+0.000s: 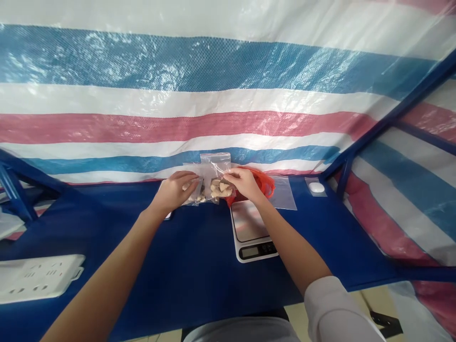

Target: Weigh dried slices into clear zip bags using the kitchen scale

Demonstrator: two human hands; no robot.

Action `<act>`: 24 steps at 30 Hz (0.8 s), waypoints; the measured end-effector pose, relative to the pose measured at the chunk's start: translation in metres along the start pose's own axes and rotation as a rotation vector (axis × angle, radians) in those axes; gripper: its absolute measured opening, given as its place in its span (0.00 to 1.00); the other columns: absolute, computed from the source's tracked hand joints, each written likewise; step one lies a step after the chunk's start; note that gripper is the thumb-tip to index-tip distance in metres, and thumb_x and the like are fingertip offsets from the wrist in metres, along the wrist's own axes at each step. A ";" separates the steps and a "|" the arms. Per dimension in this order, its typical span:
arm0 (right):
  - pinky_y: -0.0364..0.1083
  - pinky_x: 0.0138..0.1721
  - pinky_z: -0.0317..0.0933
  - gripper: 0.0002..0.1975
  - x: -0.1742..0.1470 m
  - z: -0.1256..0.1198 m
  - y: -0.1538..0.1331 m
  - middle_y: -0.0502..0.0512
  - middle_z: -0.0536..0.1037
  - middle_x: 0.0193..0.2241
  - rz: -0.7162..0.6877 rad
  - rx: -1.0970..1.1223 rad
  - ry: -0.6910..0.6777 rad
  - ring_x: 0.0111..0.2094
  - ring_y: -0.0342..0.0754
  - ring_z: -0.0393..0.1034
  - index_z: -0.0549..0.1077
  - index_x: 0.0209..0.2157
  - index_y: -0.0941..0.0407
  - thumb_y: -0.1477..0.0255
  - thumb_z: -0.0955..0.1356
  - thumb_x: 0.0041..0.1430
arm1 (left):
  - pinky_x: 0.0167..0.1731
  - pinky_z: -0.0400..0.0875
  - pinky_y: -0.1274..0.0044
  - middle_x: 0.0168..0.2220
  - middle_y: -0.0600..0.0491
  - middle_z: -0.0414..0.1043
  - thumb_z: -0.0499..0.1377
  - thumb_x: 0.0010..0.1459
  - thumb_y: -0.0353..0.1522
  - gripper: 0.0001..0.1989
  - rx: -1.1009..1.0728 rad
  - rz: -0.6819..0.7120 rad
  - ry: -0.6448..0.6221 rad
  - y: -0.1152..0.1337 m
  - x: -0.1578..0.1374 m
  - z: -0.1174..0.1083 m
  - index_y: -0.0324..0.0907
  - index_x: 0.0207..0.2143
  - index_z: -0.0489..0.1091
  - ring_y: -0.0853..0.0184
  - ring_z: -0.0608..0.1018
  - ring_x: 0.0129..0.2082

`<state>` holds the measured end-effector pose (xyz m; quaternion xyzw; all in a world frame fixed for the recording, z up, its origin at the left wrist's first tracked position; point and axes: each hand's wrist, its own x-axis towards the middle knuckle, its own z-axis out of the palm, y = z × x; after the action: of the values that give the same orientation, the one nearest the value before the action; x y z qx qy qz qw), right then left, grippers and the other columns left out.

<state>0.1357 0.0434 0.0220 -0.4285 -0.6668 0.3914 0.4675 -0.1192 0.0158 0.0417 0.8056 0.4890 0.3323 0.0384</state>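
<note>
A clear zip bag (221, 186) of pale beige chunks stands at the back of the blue table, its top upright against the striped sheet. My right hand (242, 181) pinches this bag at its right side. To its left are more clear bags (200, 195) with pale and darker pieces, partly covered by my fingers. Beside these, my left hand (177, 189) has its fingers curved and apart, close to or touching the bag edges. A white kitchen scale (249, 225) with a dark display panel lies below my right hand, partly behind my forearm.
Red netting (264, 183) lies behind the scale, beside a flat clear bag (285, 192). At the back right rests a white oval object (316, 187) on a clear bag. A white power strip (42, 278) sits at front left. Blue frame bars (384, 121) edge the table (199, 266).
</note>
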 end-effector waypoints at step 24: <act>0.55 0.56 0.67 0.19 -0.012 0.045 -0.016 0.60 0.74 0.60 -0.153 -0.800 -0.012 0.57 0.58 0.72 0.73 0.58 0.53 0.69 0.64 0.68 | 0.61 0.66 0.54 0.57 0.40 0.75 0.50 0.66 0.44 0.23 0.201 0.100 -0.125 -0.032 -0.019 0.021 0.42 0.49 0.78 0.46 0.74 0.59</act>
<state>0.0916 0.0215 0.0216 -0.5234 -0.7993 0.0674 0.2876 -0.1375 0.0224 0.0035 0.8479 0.4756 0.2322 -0.0290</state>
